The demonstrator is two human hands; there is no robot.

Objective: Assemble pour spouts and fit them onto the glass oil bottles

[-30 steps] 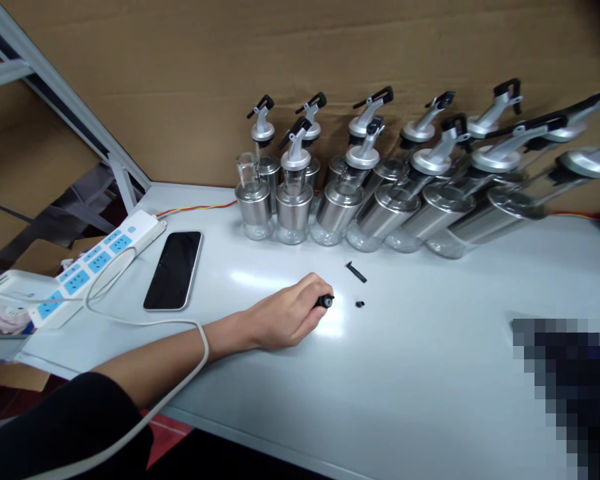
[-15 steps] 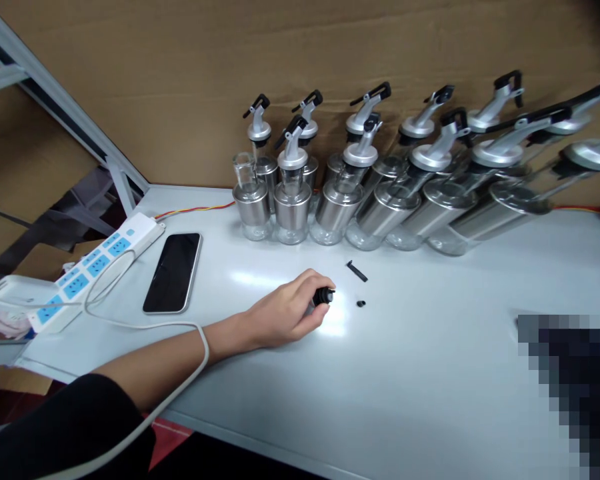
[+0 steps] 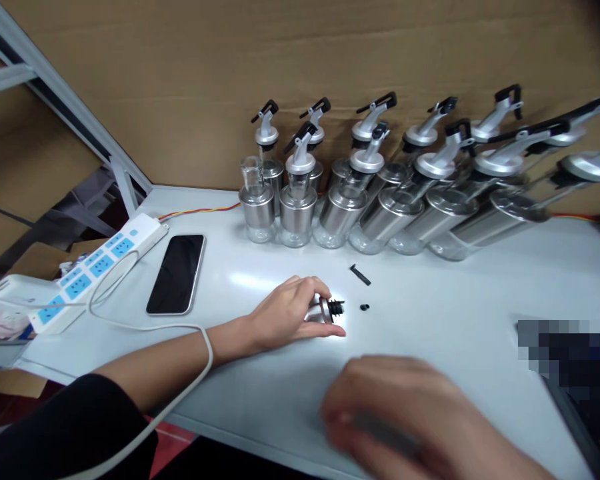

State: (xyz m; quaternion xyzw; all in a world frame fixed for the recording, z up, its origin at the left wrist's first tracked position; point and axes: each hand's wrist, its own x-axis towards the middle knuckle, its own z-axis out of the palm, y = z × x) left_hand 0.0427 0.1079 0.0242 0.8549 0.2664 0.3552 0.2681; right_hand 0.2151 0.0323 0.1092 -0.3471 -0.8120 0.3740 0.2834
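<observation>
My left hand [image 3: 285,313] rests on the table with thumb and fingers around a bottle pourer [image 3: 320,311]. The pourer lies sideways, its silver collar showing between my fingers and its black ribbed stopper pointing right. Just beyond the fingertips sits a tiny black cap-like piece [image 3: 365,307], and a thin black lever [image 3: 360,274] lies farther back. Close to the camera, my right hand [image 3: 405,413] is blurred by motion. Its fingers are curled around a dark grey elongated thing [image 3: 385,430] whose kind does not show.
Glass bottles with steel sleeves and pourers [image 3: 343,207] stand in two rows at the back. The front-left bottle [image 3: 258,207] has a bare neck. A phone [image 3: 177,274] and power strip [image 3: 100,267] lie left. A white cable [image 3: 207,350] crosses my left forearm.
My right hand has come into view at the lower right. In my left hand the pourer has tilted so that its silver collar shows, and the thumb has stretched out along it.
</observation>
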